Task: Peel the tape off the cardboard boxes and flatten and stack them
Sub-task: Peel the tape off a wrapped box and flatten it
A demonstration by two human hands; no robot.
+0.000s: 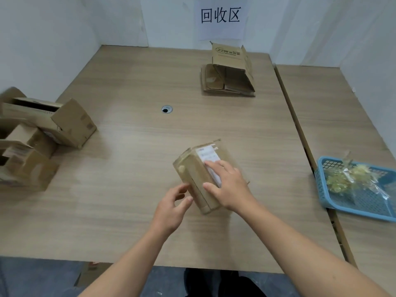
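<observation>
On the wooden table's [128,168] near middle, we pressed our right hand [231,187], fingers straight, onto the small cardboard box's [194,174] label [206,154]; our left hand [171,209] curled beside it, grip unclear.

Small labelled box [192,172], apparently still taped, lies askew at centre; unflattened boxes [42,133] left, flattened stack [227,82] at the back.

Bright even light, soft faint shadows, mild sheen on table [128,93]; slight blur overall, wide-angle bowing esp. at edges
</observation>
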